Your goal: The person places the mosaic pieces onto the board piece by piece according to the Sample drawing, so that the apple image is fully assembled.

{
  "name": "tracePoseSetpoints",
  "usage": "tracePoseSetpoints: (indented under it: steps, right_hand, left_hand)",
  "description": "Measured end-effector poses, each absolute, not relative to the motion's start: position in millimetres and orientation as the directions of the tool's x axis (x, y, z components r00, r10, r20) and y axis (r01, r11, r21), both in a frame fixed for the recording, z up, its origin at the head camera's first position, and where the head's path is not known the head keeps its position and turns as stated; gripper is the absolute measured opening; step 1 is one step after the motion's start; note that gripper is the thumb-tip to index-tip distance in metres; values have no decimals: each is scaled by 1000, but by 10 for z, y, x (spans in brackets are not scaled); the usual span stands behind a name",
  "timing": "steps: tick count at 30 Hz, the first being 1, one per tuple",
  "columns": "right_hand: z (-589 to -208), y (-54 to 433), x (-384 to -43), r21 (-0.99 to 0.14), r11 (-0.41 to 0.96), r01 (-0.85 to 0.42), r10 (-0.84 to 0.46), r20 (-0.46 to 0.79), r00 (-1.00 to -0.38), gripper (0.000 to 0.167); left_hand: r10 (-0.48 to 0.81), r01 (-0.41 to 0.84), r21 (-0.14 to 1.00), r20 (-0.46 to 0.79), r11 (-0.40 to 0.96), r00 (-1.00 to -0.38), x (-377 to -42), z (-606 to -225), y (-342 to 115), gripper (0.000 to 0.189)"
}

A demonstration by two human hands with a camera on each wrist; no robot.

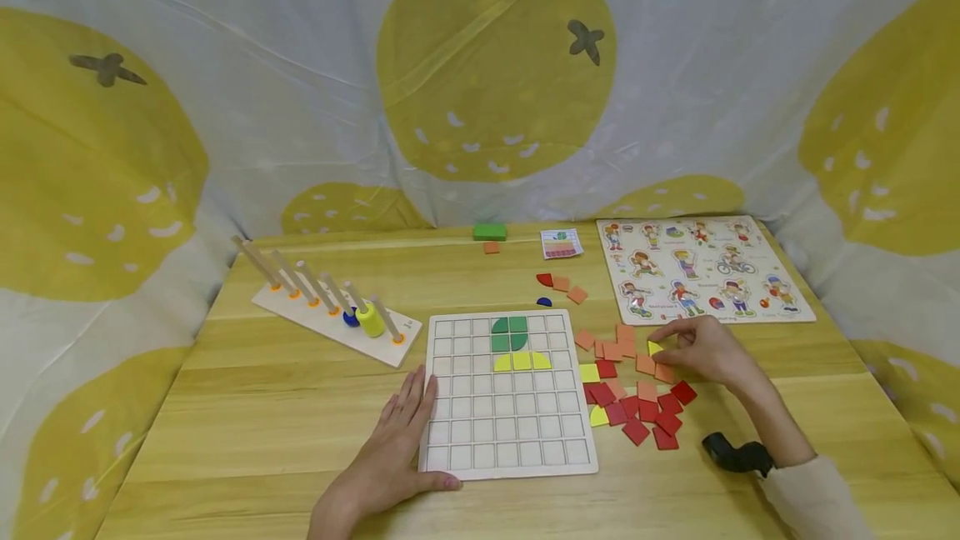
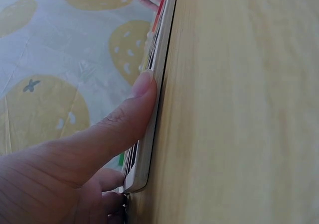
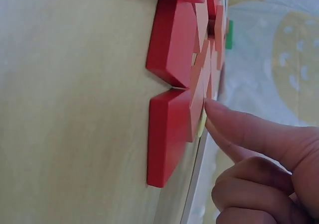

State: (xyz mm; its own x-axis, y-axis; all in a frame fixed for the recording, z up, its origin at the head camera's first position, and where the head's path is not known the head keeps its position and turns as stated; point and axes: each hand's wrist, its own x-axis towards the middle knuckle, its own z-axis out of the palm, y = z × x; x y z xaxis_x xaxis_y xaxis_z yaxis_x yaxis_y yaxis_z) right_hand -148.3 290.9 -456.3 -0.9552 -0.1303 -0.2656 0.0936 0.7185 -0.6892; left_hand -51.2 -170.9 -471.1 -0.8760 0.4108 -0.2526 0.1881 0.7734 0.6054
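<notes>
My left hand [image 1: 397,452] lies along the left edge of a white grid board [image 1: 468,432], fingers straight and thumb at its front edge. In the left wrist view the thumb [image 2: 124,117] presses on the board's side. Green tiles [image 1: 509,333] and a row of yellow tiles [image 1: 521,361] sit in the board's upper squares. Right of the board, my right hand [image 1: 705,350] pinches a small yellow tile [image 1: 655,348] between thumb and forefinger, among orange tiles [image 1: 645,363]. Its shape is partly hidden by the fingers. Red tiles [image 3: 172,134] lie close to this hand.
A pegged stacking board [image 1: 337,327] with blue and yellow rings stands at the left. Behind are a green block [image 1: 490,232], a small pattern card [image 1: 561,244] and a picture puzzle board [image 1: 690,307]. A black object [image 1: 735,454] lies by the right wrist.
</notes>
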Motion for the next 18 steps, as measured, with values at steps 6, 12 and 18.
tracePoseSetpoints:
  steps: [6,12,18]
  right_hand:
    - [-4574,2957,-1448,-722,689,65,-160,-239,-958,28]
    - [-4579,2955,-1471,-727,684,58,-174,-240,-955,31]
    - [-4580,2917,-1500,-683,729,50,-163,-244,-956,27]
  left_hand:
    - [414,192,606,-250,772,-875,-512,-4720,-1703,137]
    - [411,194,603,-245,774,-878,-513,-4711,-1705,137]
    - [416,186,602,-267,776,-869,-516,-4701,-1705,137]
